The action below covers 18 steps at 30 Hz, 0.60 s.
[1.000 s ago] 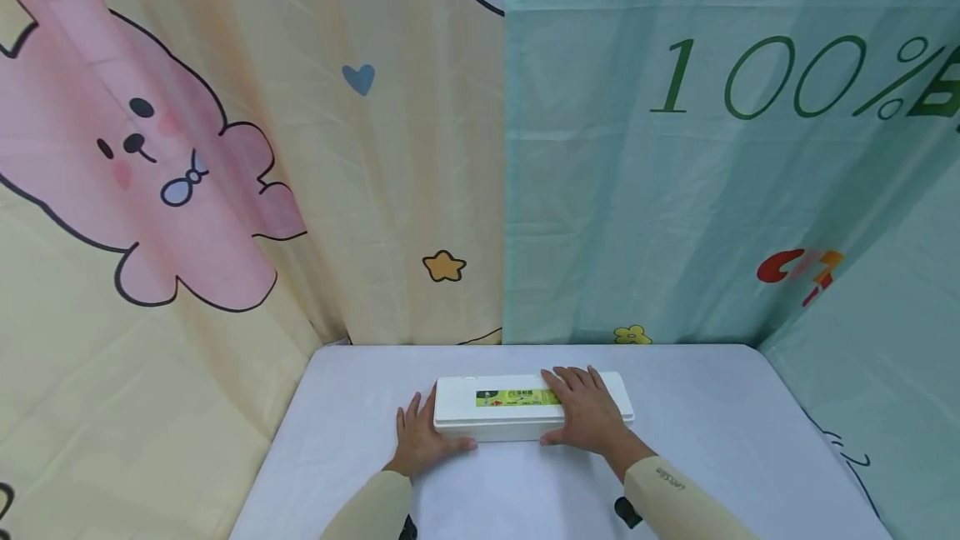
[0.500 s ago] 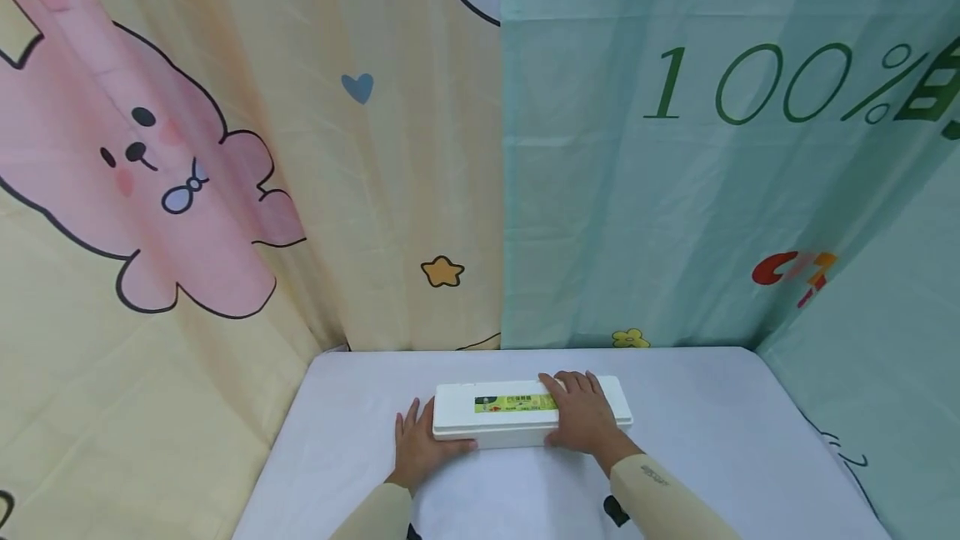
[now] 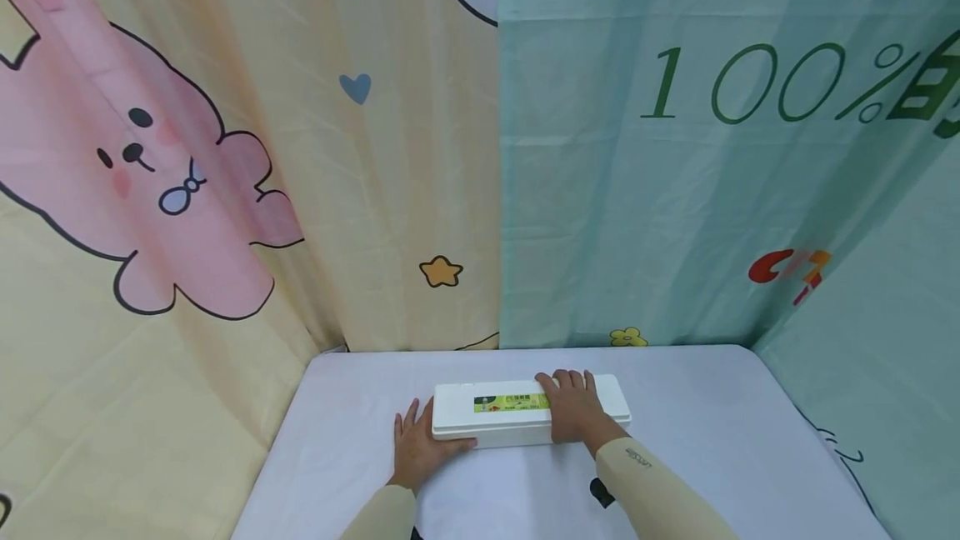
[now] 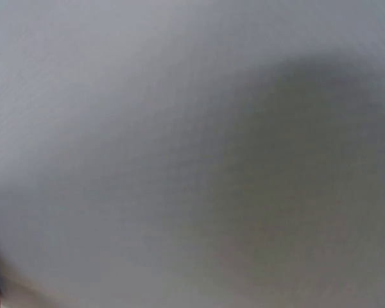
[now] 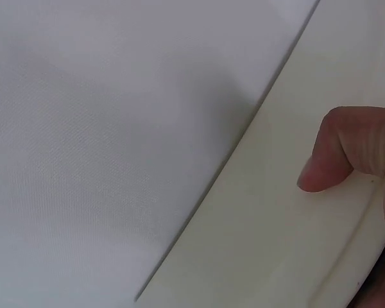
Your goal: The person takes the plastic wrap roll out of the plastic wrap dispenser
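A long white cling film box (image 3: pixel 491 433) with a yellow-green label on its lid lies crosswise on the white table. At its left end my left hand (image 3: pixel 422 450) rests against the corner, fingers straight and spread, thumb along the front wall. My right hand (image 3: pixel 576 411) grips the box right of the label, fingers over the lid and covering the label's right end. In the right wrist view the bent thumb (image 5: pixel 330 154) presses on the front of the box, just below the lid seam. The left wrist view shows only blurred white cloth and a sliver of skin.
The white-covered table (image 3: pixel 675 457) runs back to a printed curtain (image 3: pixel 420 190), cream on the left and teal on the right. Side curtains hang close along both table edges. A dark wrist strap (image 3: pixel 602 492) shows under the right sleeve.
The right hand has shifted slightly left along the box, and its thumb has drawn in out of the head view. The box and left hand stay nearly in place; the head view has tilted slightly.
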Each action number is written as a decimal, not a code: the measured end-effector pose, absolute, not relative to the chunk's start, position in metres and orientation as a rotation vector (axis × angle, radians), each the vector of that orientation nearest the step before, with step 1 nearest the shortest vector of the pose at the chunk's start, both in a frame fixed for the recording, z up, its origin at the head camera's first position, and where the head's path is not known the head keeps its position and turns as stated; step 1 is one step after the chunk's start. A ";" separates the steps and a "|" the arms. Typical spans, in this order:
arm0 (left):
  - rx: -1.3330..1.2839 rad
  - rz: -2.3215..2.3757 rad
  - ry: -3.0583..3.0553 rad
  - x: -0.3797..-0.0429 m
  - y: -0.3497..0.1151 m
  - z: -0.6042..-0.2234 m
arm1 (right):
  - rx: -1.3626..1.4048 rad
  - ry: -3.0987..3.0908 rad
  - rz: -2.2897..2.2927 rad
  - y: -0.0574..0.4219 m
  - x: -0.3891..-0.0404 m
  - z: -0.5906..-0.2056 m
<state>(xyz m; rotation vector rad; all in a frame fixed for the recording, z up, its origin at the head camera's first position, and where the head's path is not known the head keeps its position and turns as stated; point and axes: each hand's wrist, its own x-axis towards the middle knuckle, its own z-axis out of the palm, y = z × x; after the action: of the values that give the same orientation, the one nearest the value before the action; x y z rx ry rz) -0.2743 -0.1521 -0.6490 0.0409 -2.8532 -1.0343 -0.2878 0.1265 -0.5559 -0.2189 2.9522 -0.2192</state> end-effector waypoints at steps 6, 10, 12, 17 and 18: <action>0.063 -1.009 -2.856 -0.277 -0.152 -0.653 | -0.213 2.962 -0.193 0.126 -0.286 -0.552; 0.069 -0.999 -2.860 -0.278 -0.151 -0.654 | -0.215 2.971 -0.193 0.125 -0.284 -0.550; 0.065 -0.998 -2.863 -0.277 -0.151 -0.653 | -0.216 2.973 -0.189 0.124 -0.284 -0.550; 0.070 -0.989 -2.866 -0.275 -0.150 -0.651 | -0.226 2.978 -0.196 0.124 -0.284 -0.550; 0.071 -0.985 -2.863 -0.274 -0.150 -0.651 | -0.225 2.976 -0.199 0.124 -0.284 -0.550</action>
<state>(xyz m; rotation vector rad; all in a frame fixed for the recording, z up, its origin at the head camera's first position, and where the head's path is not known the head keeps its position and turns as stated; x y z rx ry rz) -0.2744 -0.1502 -0.6508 0.0709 -2.8627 -0.9848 -0.2844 0.1244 -0.5502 -0.2254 2.9763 -0.1992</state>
